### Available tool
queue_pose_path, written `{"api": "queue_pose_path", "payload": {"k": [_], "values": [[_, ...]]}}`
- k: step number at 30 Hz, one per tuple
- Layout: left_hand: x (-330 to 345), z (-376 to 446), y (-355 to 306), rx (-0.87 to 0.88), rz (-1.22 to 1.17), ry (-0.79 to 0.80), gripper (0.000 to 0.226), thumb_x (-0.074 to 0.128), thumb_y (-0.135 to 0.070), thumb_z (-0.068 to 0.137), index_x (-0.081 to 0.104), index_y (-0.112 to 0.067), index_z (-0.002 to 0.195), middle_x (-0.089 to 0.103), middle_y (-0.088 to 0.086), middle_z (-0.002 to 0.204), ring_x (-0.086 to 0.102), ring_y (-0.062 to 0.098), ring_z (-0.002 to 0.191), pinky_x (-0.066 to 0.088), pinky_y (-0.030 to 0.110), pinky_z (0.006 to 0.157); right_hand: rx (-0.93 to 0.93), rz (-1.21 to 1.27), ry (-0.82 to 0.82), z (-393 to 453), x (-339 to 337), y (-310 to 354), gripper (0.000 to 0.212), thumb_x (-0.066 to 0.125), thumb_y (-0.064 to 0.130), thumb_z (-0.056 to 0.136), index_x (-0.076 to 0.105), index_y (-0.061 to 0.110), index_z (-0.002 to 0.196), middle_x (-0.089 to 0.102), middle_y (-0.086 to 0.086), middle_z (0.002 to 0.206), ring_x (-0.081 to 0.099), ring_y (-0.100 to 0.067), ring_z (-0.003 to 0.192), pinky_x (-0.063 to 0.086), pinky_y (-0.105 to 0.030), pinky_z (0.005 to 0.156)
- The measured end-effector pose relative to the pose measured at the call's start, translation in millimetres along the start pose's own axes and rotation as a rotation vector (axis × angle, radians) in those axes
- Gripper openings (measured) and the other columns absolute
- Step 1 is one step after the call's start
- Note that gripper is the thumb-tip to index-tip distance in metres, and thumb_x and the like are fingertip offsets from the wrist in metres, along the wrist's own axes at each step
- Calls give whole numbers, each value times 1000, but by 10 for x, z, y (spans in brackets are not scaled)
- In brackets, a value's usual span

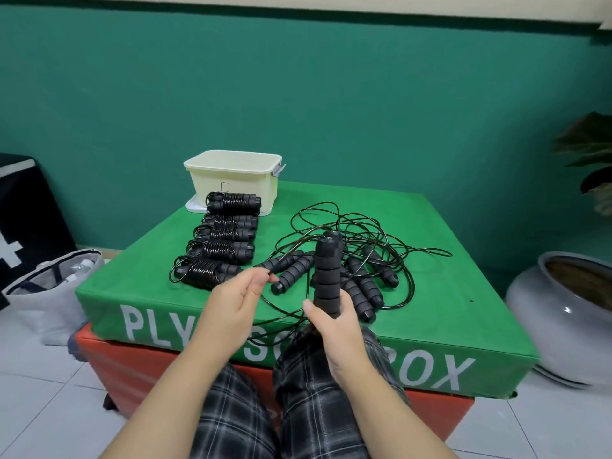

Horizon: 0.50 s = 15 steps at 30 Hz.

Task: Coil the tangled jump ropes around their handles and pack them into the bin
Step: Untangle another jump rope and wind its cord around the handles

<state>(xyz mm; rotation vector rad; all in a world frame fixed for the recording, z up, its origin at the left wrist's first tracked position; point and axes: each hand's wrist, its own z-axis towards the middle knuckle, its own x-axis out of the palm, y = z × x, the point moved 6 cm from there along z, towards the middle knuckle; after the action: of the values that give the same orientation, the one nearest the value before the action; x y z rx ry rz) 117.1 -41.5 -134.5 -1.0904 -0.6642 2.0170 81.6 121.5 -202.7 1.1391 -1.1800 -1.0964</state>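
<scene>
My right hand (334, 323) grips a pair of black foam handles (326, 270) upright over the front of the green plyo box (447, 293). My left hand (233, 301) pinches the thin black rope (265, 301) beside them. Behind lies a tangle of loose rope (361, 226) with several more handles (364, 286) in it. Several coiled jump ropes (222, 240) lie in a row at the left. The cream bin (231, 180) stands at the box's far left corner, open, on its lid.
The green box sits on a red one (132, 366). A grey bag (49, 293) and a black box (23, 207) stand on the floor at left. A large grey pot (556, 313) and a plant (592, 150) are at right. My plaid-trousered knees (314, 392) press against the box's front.
</scene>
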Motion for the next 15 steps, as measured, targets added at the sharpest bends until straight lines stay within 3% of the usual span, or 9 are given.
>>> {"api": "queue_pose_path", "payload": {"k": [1, 2, 3, 4, 5, 8, 11, 13, 15], "values": [[70, -29, 8, -3, 12, 29, 26, 41, -45, 97, 64, -34, 99, 58, -1, 63, 51, 8, 61, 37, 9, 57, 12, 25, 3, 9, 19, -24, 44, 71, 37, 65, 54, 23, 103, 58, 4, 86, 53, -9, 76, 43, -26, 78], [141, -56, 28, -15, 21, 62, 27, 42, -34, 98, 65, -26, 109, 59, 13, 91, 56, 6, 69, 36, 4, 62, 19, 54, 6, 18, 17, -39, 41, 72, 37, 66, 55, 21, 100, 58, 3, 83, 53, -11, 76, 44, -30, 79], [212, -82, 50, -22, 30, 100, 30, 43, -26, 98, 61, -24, 121, 70, -4, 96, 59, 4, 83, 35, 0, 70, 30, 103, 1, 29, 1, -62, 36, 74, 34, 70, 55, 19, 97, 57, 1, 80, 54, -14, 75, 45, -35, 79], [289, -108, 80, -23, 40, 143, 33, 43, -23, 98, 52, -30, 129, 56, -18, 111, 58, 1, 100, 32, -2, 80, 51, 181, -13, 33, -21, -83, 29, 74, 28, 78, 55, 16, 95, 57, 0, 75, 54, -16, 72, 46, -39, 78], [367, -132, 99, -19, 44, 188, 37, 43, -22, 98, 42, -40, 131, 54, -15, 121, 52, 1, 113, 29, 1, 88, 68, 258, -25, 31, -31, -98, 20, 71, 21, 85, 54, 14, 94, 58, -1, 71, 56, -17, 70, 47, -42, 79], [543, -202, 138, -27, 27, 277, 47, 43, -19, 99, 26, -50, 130, 49, -19, 121, 46, 1, 117, 28, 2, 93, 67, 254, -42, 35, -46, -142, 9, 65, 22, 91, 59, 15, 92, 68, 2, 71, 63, -19, 78, 49, -45, 89], [703, -297, 114, -11, 72, 356, 49, 37, -25, 101, 15, -49, 136, 50, -15, 127, 45, 2, 121, 33, 14, 100, 50, 144, -69, 29, -55, -148, 22, 71, 42, 76, 68, 24, 88, 73, 5, 84, 65, -18, 91, 49, -44, 94], [767, -347, 92, -2, 123, 399, 51, 34, -25, 102, 12, -44, 144, 46, -13, 134, 43, 4, 124, 33, 18, 101, 45, 125, -88, 42, -72, -158, 15, 72, 34, 83, 67, 23, 91, 72, 6, 84, 65, -15, 88, 49, -43, 93], [799, -351, 103, 31, 206, 418, 52, 31, -24, 102, 15, -40, 148, 46, -9, 137, 48, 16, 123, 40, 32, 102, 29, 130, -87, 44, -82, -149, 7, 71, 22, 86, 66, 21, 91, 71, 7, 81, 64, -12, 83, 51, -39, 88]]}}
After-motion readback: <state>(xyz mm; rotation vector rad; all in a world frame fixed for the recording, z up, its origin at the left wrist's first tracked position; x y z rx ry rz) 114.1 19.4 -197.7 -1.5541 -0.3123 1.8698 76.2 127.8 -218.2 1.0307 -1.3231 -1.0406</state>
